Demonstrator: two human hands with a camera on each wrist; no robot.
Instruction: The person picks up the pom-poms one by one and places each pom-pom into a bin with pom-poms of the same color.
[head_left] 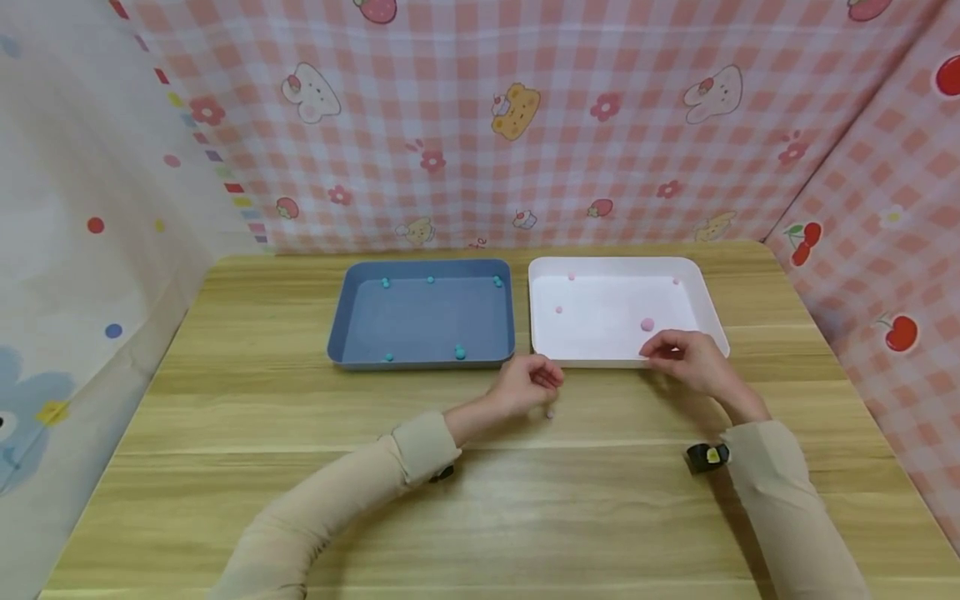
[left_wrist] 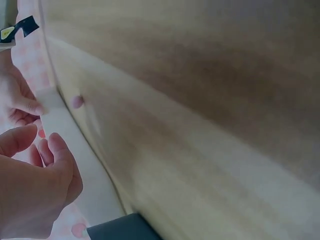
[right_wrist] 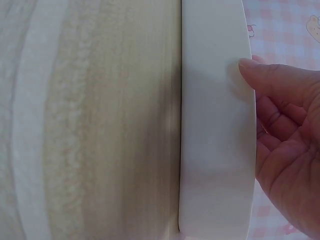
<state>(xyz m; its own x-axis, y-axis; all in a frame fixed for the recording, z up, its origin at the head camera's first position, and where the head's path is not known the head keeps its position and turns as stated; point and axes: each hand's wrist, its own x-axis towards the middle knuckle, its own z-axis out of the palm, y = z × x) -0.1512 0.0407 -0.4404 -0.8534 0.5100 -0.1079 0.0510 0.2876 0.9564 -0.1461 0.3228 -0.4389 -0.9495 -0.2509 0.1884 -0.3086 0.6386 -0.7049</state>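
Note:
My left hand [head_left: 527, 383] hovers over the near gap between the two trays, fingers loosely bent, thumb apart from them and nothing held. Just below it in the head view, a small pinkish ball [head_left: 550, 414] lies on the table; the left wrist view also shows this ball [left_wrist: 78, 101]. At the front of the white tray [head_left: 592, 363], my right hand [head_left: 688, 360] pinches the rim. Its thumb [right_wrist: 250, 67] lies over the outer wall, while the other fingers are partly hidden behind that wall. Inside the tray, a larger pink ball [head_left: 647, 325] lies near the right fingertips.
To the left of the white tray stands a blue-grey tray [head_left: 427, 321] with several small teal balls. Several smaller pink balls are scattered in the white tray. A checked curtain [head_left: 465, 167] hangs behind the wooden table [head_left: 555, 517]. Each wrist carries a dark camera [head_left: 707, 457].

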